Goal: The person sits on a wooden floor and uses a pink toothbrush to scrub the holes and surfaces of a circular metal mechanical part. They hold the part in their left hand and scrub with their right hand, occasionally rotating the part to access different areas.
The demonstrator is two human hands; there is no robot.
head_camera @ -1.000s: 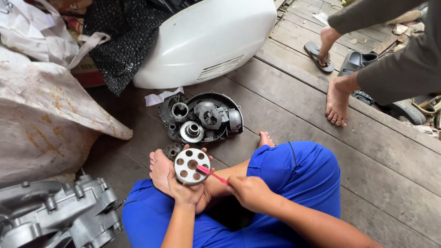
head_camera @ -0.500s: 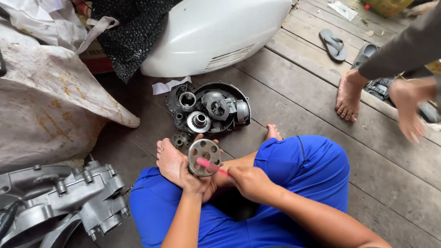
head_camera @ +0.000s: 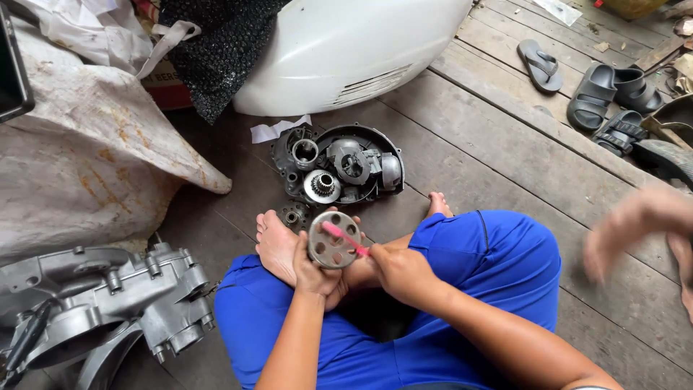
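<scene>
Metal perforated disc [head_camera: 333, 248] between left fingers [head_camera: 307, 254], pink brush [head_camera: 345, 239] across it

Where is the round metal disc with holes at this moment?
In the head view, low centre: the round metal disc is gripped in the left hand, above the person's bare foot, with the pink brush across its face.

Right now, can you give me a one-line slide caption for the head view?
Seated on wooden floor, left hand holds a round holed metal disc while right hand brushes it with a pink toothbrush.

One perforated metal disc [head_camera: 333, 244], one pink brush [head_camera: 344, 237], four sandals [head_camera: 592, 97].
</scene>
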